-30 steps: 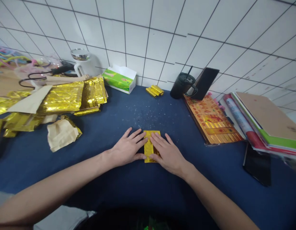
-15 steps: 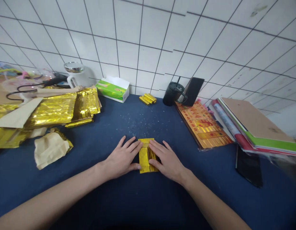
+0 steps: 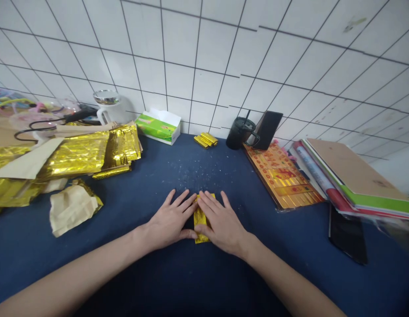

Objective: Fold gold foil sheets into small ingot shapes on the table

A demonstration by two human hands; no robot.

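A small folded piece of gold foil paper (image 3: 199, 219) lies on the dark blue table cloth (image 3: 178, 273) in front of me. My left hand (image 3: 169, 221) rests flat on the cloth at its left edge, fingers stretched out and touching the paper. My right hand (image 3: 221, 223) lies flat over the paper's right half, fingers spread and pressing it down. Only a narrow strip of gold shows between the two hands.
A heap of gold foil sheets (image 3: 79, 154) and crumpled paper (image 3: 70, 208) lie at the left. At the back stand a white mug (image 3: 109, 110), a green tissue box (image 3: 158, 127), folded gold ingots (image 3: 205, 140), a black cup (image 3: 238, 132). Printed gold sheets (image 3: 282, 174), books (image 3: 353, 180), a phone (image 3: 348, 240) are right.
My right hand has slid left over the gold paper, folding it narrower. The left hand has stayed at its left edge. The camera has tilted slightly.
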